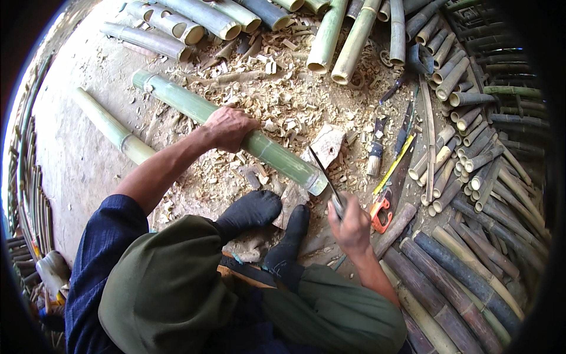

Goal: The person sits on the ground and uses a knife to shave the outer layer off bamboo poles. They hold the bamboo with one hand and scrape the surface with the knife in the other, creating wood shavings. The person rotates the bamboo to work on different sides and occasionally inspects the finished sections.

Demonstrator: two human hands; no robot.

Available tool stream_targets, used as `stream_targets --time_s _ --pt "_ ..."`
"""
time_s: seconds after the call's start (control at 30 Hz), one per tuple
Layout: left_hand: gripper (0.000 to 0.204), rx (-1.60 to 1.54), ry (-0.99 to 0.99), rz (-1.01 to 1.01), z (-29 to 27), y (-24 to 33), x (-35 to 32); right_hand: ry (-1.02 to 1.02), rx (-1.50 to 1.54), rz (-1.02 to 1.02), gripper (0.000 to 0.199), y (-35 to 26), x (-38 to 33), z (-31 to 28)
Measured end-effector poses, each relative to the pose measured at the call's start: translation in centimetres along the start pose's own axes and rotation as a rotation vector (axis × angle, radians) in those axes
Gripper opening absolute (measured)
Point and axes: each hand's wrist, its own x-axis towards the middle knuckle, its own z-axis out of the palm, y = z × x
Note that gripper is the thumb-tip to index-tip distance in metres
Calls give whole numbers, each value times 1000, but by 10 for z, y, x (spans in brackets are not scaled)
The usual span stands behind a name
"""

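My left hand (229, 128) grips a long green bamboo pole (183, 103) near its middle; the pole runs from upper left down to a cut end (315, 182) resting on a stone block (326, 145). In my right hand (352, 227) is a knife (323, 171), held by its handle, with the thin blade pointing up-left and its tip close to the pole's cut end. My two feet in dark socks (268, 227) rest on the ground just below the pole's end.
Wood chips (289, 100) cover the ground around the block. A second green pole (112, 127) lies at left. Cut bamboo sections (466, 147) are stacked at right and at the top. A brush (375, 154), a yellow tape measure (392, 168) and an orange-handled tool (382, 213) lie beside the block.
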Motion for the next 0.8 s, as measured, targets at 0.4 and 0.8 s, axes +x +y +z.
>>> stream_targets --time_s 0.4,0.8 --pt "32 -16 2 -34 9 -7 -6 -205 -193 131 28 -6 16 3" --pt "33 27 285 30 17 5 -19 -244 -194 258 26 6 10 3"
